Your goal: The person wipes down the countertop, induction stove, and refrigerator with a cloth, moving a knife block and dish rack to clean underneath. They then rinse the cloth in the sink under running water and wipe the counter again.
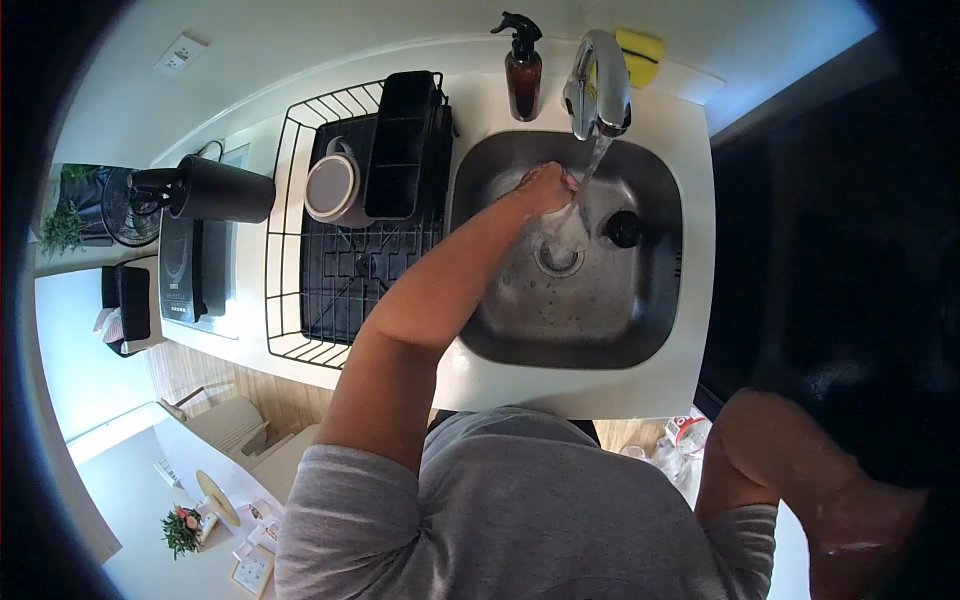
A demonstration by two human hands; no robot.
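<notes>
My left hand (548,188) is over the steel sink (600,320), beside the water that runs from the chrome faucet (598,90). Its fingers are curled together; what they hold, if anything, is hidden. Water falls past the hand towards the drain (558,257). A small round black object (623,229) lies in the sink to the right of the stream. My right arm is bent out to the right side, and its hand is lost in the dark edge of the view.
Left of the sink stands a black wire dish rack (285,240) with a mug (333,188) and a black holder (400,150). A brown spray bottle (522,75) and a yellow sponge (640,55) are behind the sink. A black kettle (222,188) stands farther left.
</notes>
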